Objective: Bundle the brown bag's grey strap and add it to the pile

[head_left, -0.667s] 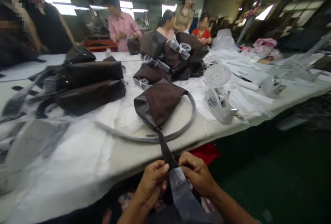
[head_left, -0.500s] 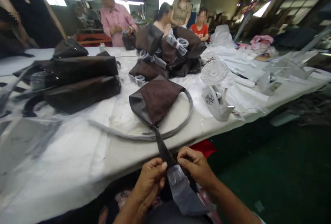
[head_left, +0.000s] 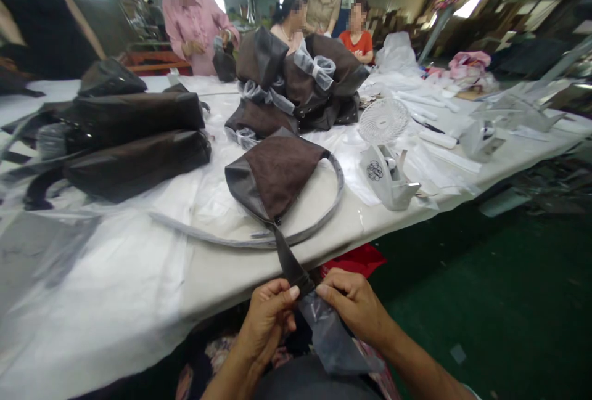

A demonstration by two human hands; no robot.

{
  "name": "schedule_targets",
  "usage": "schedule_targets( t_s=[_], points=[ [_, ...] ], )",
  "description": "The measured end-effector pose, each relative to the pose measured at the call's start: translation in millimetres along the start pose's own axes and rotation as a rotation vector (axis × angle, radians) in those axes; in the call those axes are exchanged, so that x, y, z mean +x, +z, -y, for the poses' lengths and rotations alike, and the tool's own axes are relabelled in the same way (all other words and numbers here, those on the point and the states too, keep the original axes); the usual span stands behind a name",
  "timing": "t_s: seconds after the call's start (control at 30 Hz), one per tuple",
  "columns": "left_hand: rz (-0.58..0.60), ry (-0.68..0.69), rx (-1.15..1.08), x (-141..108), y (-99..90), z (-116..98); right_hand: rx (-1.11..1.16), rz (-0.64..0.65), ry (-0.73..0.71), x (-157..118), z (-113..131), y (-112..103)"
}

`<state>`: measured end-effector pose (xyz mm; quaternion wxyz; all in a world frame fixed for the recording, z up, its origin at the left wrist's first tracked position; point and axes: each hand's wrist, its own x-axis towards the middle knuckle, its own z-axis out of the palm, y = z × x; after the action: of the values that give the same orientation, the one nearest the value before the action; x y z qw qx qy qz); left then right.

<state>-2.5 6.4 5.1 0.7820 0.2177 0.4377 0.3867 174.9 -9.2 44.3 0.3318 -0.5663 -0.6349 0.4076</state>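
My left hand (head_left: 268, 326) and my right hand (head_left: 351, 307) meet just below the table's front edge, both pinching a dark brown strap (head_left: 289, 262). A translucent grey plastic sleeve (head_left: 328, 336) hangs from the strap's end below my fingers. The strap runs up to a brown suede-like bag with grey panels (head_left: 277, 178), which lies on the table. A long grey curved handle (head_left: 336, 196) loops from the bag across the white sheeting.
Stacked dark bags (head_left: 134, 141) lie left, with a heap of bags tied with grey ribbon (head_left: 296, 79) beyond. A small white fan (head_left: 383, 121) and pale moulded inserts (head_left: 383, 178) stand right. Several co-workers stand across the table. Red cloth (head_left: 356, 260) shows below the edge.
The whole view has shifted up and left as my head moved. My hands stay on the strap, and the plastic sleeve has swung a little to the right.
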Motion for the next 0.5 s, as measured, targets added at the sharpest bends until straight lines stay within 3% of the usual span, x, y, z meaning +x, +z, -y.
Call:
schedule_targets(
  t_s=[0.17,0.37,0.5],
  points=[
    [0.009,-0.005,0.0,-2.2,1.9,-3.6,-0.025,-0.055,-0.037,-0.8,-3.0,7.6],
    [-0.059,0.008,0.024,2.3,3.6,-3.8,-0.025,-0.113,-0.064,-0.7,-3.1,5.4],
    [-0.071,0.009,0.1,-2.3,0.4,-3.0,-0.113,-0.123,-0.207,-3.4,-3.3,-0.3]
  ],
)
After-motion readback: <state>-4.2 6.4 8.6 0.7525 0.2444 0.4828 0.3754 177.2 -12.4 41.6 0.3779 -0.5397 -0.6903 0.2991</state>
